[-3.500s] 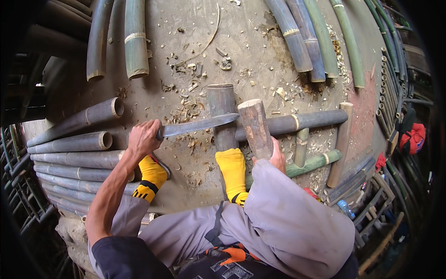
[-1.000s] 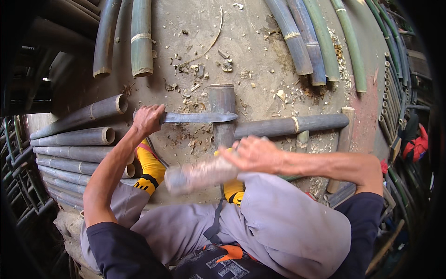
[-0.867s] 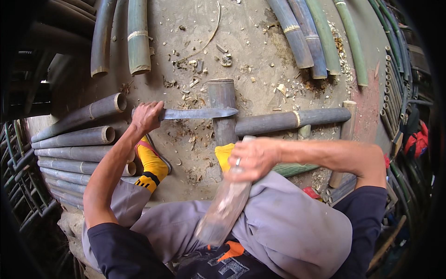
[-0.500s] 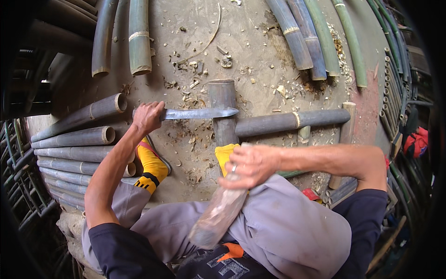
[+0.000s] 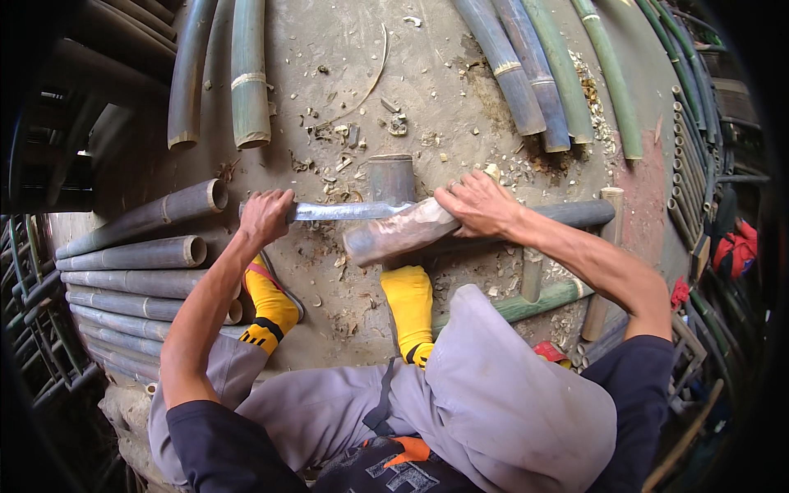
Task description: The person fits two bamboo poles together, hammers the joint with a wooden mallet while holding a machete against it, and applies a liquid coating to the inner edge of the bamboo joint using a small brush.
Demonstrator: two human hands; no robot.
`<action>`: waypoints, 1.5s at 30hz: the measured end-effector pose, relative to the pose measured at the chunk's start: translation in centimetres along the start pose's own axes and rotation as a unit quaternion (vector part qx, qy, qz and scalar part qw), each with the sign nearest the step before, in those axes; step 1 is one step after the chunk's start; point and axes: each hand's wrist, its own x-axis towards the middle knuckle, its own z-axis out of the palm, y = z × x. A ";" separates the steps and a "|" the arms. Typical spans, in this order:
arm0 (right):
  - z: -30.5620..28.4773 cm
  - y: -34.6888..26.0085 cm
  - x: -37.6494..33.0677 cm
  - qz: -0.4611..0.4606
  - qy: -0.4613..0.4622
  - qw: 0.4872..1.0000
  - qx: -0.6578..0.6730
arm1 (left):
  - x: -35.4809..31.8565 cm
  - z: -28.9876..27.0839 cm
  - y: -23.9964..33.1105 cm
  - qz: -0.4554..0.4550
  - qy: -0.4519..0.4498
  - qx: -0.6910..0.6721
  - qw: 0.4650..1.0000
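My left hand [image 5: 266, 217] is closed round the handle of a machete [image 5: 335, 212], whose blade points right and lies across a short dark bamboo section [image 5: 392, 181] on the ground. Gripped at its thin end by my right hand [image 5: 478, 205], a thick worn wooden club [image 5: 396, 233] slants over the blade's tip and the lower part of that section. I cannot tell whether club and blade touch. A dark bamboo pole [image 5: 579, 214] runs sideways behind the club and my right hand.
Bamboo poles [image 5: 136, 253] are stacked at the left. Longer culms [image 5: 522, 90] lie at the far right, and two more [image 5: 250, 90] at the far left. Chips [image 5: 399, 125] litter the floor. My foot in a yellow sock [image 5: 408, 300] stands close below the club.
My right hand has swung the club from over my lap forward to the machete blade. My left hand has stayed on the handle with the blade across the bamboo.
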 end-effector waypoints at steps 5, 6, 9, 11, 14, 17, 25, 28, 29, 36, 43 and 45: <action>-0.8 -5.5 -4.2 0.148 -0.014 0.958 0.245 | -2.0 -1.5 2.5 -0.043 0.078 -0.026 0.996; 0.4 -6.6 -5.9 0.156 0.067 0.937 0.306 | -3.6 -1.2 3.6 -0.086 0.050 -0.012 0.995; 2.9 -10.7 -9.1 0.343 0.158 0.765 0.521 | -7.2 -2.4 8.2 -0.126 -0.051 -0.148 0.980; 3.8 -12.3 -10.0 0.400 0.181 0.739 0.511 | -7.3 -3.9 7.6 -0.112 -0.059 -0.196 0.972; 3.6 -13.3 -11.1 0.443 0.185 0.725 0.494 | -5.3 -4.1 2.8 -0.040 -0.029 -0.180 0.982; 2.8 -13.4 -10.9 0.437 0.204 0.744 0.463 | -3.6 -5.1 0.7 0.027 -0.012 -0.118 0.993; -0.1 -10.6 -6.9 0.383 0.267 0.763 0.448 | -3.2 -6.3 0.9 0.004 0.027 -0.238 0.971; -0.6 -8.9 -4.8 0.375 0.239 0.756 0.480 | -0.8 -6.6 -1.2 -0.042 0.003 -0.254 0.966; -0.2 -8.4 -4.2 0.371 0.231 0.761 0.480 | 0.0 -6.6 -1.9 -0.047 -0.008 -0.232 0.972; 1.3 -7.0 -2.7 0.374 0.205 0.751 0.505 | 3.9 -6.2 -3.0 -0.097 -0.068 -0.148 0.982; 2.1 -6.9 -2.7 0.373 0.201 0.756 0.499 | 4.7 -6.1 -2.8 -0.098 -0.096 -0.138 0.981; 2.3 -7.0 -2.7 0.383 0.190 0.753 0.500 | 4.8 -5.8 -2.8 -0.095 -0.095 -0.127 0.983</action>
